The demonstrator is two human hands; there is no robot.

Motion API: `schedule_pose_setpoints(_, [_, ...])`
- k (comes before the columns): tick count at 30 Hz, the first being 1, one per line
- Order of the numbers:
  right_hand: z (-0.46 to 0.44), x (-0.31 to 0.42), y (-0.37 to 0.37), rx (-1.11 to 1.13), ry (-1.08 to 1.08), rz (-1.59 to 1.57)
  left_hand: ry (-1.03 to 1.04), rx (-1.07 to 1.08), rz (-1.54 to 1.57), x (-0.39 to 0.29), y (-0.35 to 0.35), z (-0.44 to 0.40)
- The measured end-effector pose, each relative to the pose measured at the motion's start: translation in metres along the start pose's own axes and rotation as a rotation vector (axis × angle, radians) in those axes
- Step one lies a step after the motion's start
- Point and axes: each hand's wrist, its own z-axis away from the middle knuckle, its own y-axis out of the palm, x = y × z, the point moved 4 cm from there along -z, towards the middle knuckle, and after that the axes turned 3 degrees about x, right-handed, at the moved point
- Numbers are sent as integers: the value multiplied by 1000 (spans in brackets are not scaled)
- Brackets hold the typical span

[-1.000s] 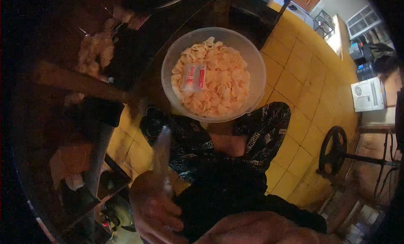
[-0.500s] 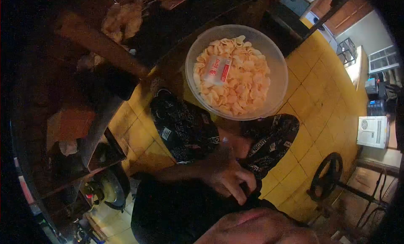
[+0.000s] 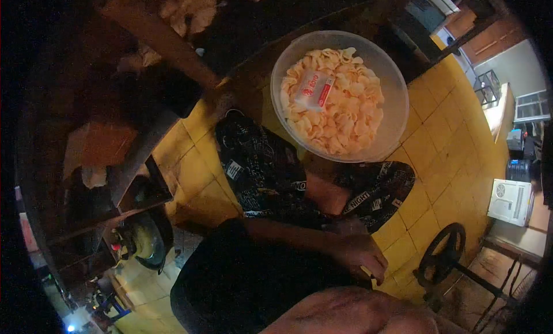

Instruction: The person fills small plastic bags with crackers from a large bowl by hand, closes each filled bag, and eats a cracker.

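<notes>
Head view: chip tub [image 3: 395, 101] beyond left hand [image 3: 360, 254], apart.

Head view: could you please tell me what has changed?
The left hand has swung rightward; the blurred pale item it seemed to hold no longer shows. The view shifted too. The tub of chips, with its packet on top, stayed by the legs.

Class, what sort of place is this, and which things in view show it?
Probably a room in a home, though I can't be sure: a yellow tiled floor, a white appliance and a tub of chips.
</notes>
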Motion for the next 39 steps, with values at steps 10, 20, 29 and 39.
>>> schedule_pose_setpoints(10, [4, 1, -10, -63, -1, 58, -101, 166, -1, 28, -3, 43])
schedule_pose_setpoints(20, [12, 113, -117, -1195, -599, -127, -309, -910, -442, -61, -209, 44])
schedule_pose_setpoints(29, [-30, 184, -138, -1462, -623, 207, -280, -1210, -549, -28, -236, 63])
schedule_pose_setpoints(39, [-51, 183, -138, -1444, -555, 191, -463, -1043, -513, -3, -222, 68])
